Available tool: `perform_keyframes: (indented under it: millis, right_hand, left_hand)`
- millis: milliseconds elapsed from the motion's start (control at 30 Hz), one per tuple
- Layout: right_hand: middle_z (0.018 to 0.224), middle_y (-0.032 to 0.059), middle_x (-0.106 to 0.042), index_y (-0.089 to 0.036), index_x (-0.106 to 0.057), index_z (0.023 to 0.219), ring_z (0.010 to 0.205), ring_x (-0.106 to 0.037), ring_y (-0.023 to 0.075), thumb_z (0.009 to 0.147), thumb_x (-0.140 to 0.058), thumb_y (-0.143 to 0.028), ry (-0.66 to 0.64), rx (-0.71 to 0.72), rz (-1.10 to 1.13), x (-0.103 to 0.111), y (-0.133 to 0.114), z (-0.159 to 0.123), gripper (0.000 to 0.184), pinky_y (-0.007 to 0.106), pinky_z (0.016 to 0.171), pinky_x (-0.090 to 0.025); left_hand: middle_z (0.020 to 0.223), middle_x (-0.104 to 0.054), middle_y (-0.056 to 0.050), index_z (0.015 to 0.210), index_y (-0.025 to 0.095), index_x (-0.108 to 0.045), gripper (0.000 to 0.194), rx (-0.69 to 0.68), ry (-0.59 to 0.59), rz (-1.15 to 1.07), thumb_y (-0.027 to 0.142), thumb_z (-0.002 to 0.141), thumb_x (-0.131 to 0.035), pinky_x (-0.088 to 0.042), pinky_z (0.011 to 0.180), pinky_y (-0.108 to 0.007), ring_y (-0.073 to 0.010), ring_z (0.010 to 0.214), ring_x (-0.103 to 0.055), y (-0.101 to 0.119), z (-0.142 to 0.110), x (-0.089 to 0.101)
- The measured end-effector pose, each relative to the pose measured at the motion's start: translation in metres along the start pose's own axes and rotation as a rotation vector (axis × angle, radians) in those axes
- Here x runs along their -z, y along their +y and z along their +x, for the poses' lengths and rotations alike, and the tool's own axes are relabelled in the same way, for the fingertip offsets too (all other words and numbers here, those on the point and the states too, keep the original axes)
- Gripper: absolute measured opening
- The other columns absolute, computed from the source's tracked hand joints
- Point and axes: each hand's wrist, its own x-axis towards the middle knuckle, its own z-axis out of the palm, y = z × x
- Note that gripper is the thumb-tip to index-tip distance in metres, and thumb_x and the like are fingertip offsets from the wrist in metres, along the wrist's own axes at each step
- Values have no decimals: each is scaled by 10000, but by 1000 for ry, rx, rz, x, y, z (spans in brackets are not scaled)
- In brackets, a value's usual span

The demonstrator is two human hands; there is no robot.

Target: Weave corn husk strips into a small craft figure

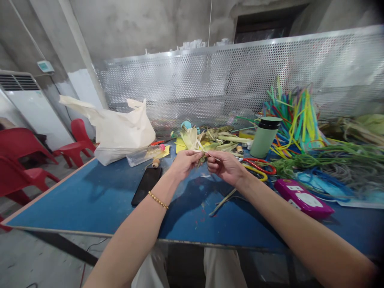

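Note:
Over the middle of the blue table, my left hand (183, 164) is closed in a pinch around the base of a bunch of pale dried husks (189, 139), their wide leaf-like ends fanning upward. Close beside it, my right hand (226, 166) has its thumb and fingers pressed together on a thin pale strip (204, 151) that runs to the bunch. The fingertips partly hide where strip and husks meet. Scissors with red handles (264, 165) lie just right of my right hand. More dried husks (223, 136) lie behind both hands.
Left on the table (90, 204) are a white plastic bag (123, 134), a clear bottle (144, 155) and a black phone (147, 185). To the right stand a green tumbler (264, 138), a purple pack (303, 198) and colourful strips (306, 120). Perforated metal panel (180, 88) behind.

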Motion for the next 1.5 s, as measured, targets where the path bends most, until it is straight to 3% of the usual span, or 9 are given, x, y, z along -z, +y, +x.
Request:
perform_keyframes:
  millis: [133,300,400,800,933,1067,1233,1500]
  right_hand:
    - [534,-71,-444,-136,-606,736,451,-342,40,632,-803,-251,1,11,-1,2,-2,0,251,220,452,-232]
    - [532,-70,-438,-135,-593,720,450,-347,42,640,-796,-250,20,21,-9,4,-4,0,247,229,457,-229]
    - [532,-67,-442,-144,-586,709,453,-340,45,635,-798,-248,24,22,-15,4,-4,0,247,231,457,-229]
    - [535,-71,-428,-135,-601,726,441,-303,39,649,-771,-237,14,3,-11,4,-5,-1,213,230,448,-212]
    - [522,-75,-431,-134,-600,707,436,-300,34,637,-781,-242,10,2,-6,6,-3,0,222,220,441,-221]
    - [507,-76,-433,-131,-610,709,427,-310,32,624,-796,-268,22,-5,-43,5,-1,1,246,218,431,-227]
    - [513,-63,-458,-130,-630,713,441,-331,34,607,-819,-285,18,33,-104,0,-1,-2,267,202,420,-237]
    - [526,-37,-516,-130,-666,700,435,-405,46,639,-801,-336,41,69,-216,2,1,1,254,186,394,-291]
  left_hand:
    - [588,-605,-30,749,84,-727,250,25,-21,23,299,673,-828,-361,584,-266,-100,545,-527,0,0,3]
    - [605,-621,-22,798,99,-726,232,60,31,51,225,629,-821,-349,539,-247,-110,547,-565,5,-1,2]
    - [619,-610,-22,770,104,-707,272,82,8,72,311,640,-826,-347,527,-251,-113,556,-565,5,-1,0]
    - [544,-549,6,701,110,-719,171,-24,18,340,248,615,-771,-267,501,-253,-68,483,-390,0,0,2]
    - [583,-584,-13,746,114,-735,163,17,3,307,194,605,-740,-307,524,-249,-87,521,-468,2,-1,-1]
    - [760,-683,-68,803,126,-755,217,2,21,254,228,611,-761,-372,593,-241,-119,663,-557,2,0,0]
    - [789,-699,-81,765,119,-752,284,-96,42,207,371,642,-801,-374,604,-238,-128,702,-553,-1,1,1]
    - [750,-682,-41,721,127,-738,180,-135,92,206,276,626,-773,-323,564,-231,-102,655,-509,-4,4,0]
